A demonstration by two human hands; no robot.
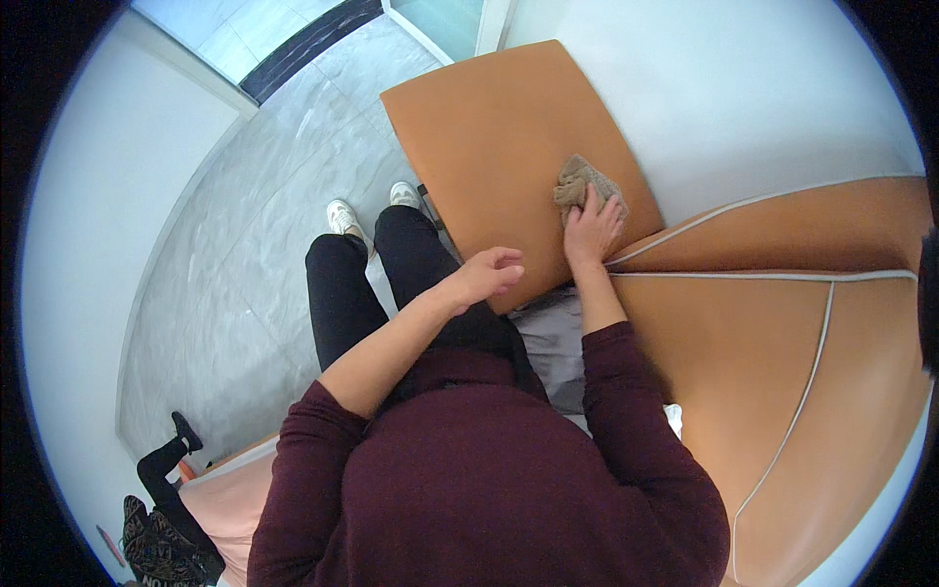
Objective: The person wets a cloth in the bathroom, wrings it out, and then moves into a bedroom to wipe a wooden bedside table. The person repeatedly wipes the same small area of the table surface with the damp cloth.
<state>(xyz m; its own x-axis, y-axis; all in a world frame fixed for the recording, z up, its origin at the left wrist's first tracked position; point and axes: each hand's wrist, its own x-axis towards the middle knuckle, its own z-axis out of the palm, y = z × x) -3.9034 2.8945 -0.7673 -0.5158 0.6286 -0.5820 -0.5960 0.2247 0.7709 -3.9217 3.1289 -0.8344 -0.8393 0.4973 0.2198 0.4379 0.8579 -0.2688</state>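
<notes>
A crumpled brown cloth [579, 180] lies on the orange-tan upholstered panel [506, 139], near its right edge. On the cloth's lower part rests my right hand [596, 226], fingers spread over it and pressing it to the panel. My left hand [490, 277] hangs above the panel's near left edge, fingers slightly bent and apart, with nothing in it. Beside my right forearm stands the tan padded headboard [733, 330] with pale piping, meeting the panel's near corner. Whether the cloth is gripped or only pressed is partly hidden by the fingers.
Grey fabric [550, 348] lies beside my lap. Pale walls [733, 95] border the panel and floor. At the lower left, another person [169, 528] in dark clothes is by a pink-covered bed [227, 506]. Grey floor tiles [242, 257] extend left of my legs, towards a doorway.
</notes>
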